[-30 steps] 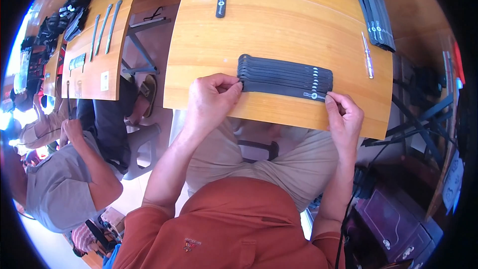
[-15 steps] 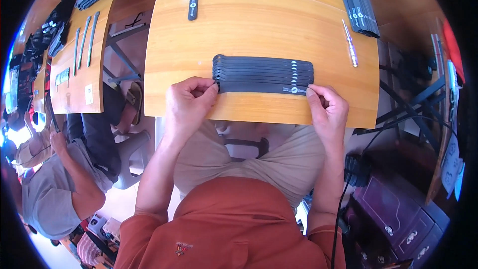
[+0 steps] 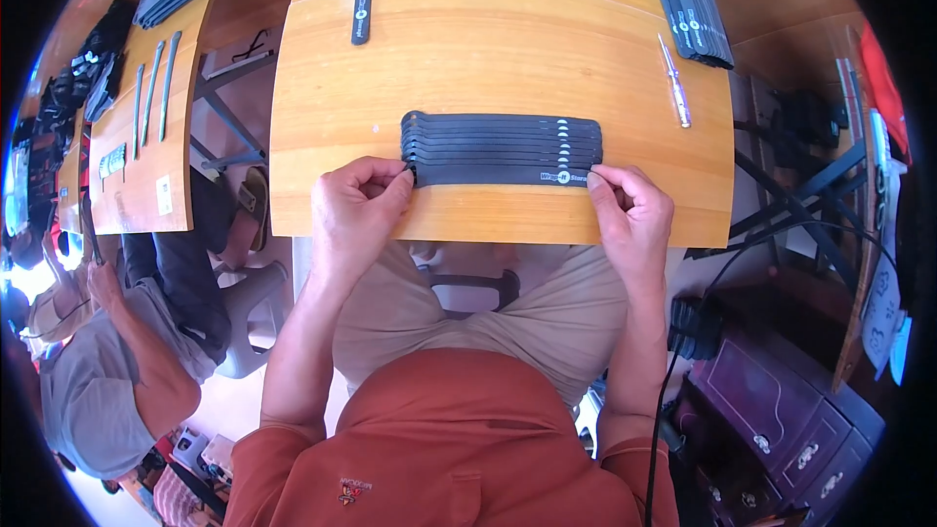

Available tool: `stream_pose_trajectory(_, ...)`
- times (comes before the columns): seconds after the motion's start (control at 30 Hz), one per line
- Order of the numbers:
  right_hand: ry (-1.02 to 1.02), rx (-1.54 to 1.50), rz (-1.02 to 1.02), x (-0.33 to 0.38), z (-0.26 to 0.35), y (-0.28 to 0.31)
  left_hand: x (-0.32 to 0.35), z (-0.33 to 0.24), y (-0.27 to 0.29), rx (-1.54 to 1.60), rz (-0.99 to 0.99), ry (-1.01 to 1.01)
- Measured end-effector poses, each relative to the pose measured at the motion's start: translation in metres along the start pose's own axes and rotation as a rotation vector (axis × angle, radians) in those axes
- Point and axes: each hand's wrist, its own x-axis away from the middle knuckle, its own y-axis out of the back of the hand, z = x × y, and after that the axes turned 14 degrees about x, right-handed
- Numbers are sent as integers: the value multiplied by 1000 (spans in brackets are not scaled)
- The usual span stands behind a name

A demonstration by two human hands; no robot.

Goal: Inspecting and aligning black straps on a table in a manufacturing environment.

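Several flat black straps (image 3: 488,138) lie overlapped like shingles on the table in front of me, each with a looped left end and a pale printed mark near the right. The nearest black strap (image 3: 478,175) forms the front edge of the row. My left hand (image 3: 349,217) pinches its looped left end between thumb and fingers. At the strap's right end, my right hand (image 3: 632,218) is closed in a similar pinch. The strap stretches straight between both hands, and my fingertips cover its ends.
A single black strap (image 3: 362,0) lies at the far left of the wooden table (image 3: 508,59). Toward the far right are a bundle of black straps (image 3: 695,15) and a slim screwdriver (image 3: 675,88). Another person (image 3: 127,361) sits at a neighbouring table (image 3: 146,171) on the left.
The whole view has shifted slightly, so the table and straps appear a little further left. Both hands keep their pinch on the front strap's ends.
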Motion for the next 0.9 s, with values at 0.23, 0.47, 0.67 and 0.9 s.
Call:
stream_pose_trajectory(0.23,-3,25,-1,-1,1,0,0,1,-1,0,1,-13)
stream_pose_trajectory(0.47,-8,25,-4,-1,0,-1,0,1,-1,3,-24,-9)
stream_pose_trajectory(0.67,-9,5,-10,0,0,-3,1,0,0,-8,-33,-8)
stream_pose_trajectory(0.9,-23,-26,-21,1,-1,-3,1,0,-3,-4,-44,-13)
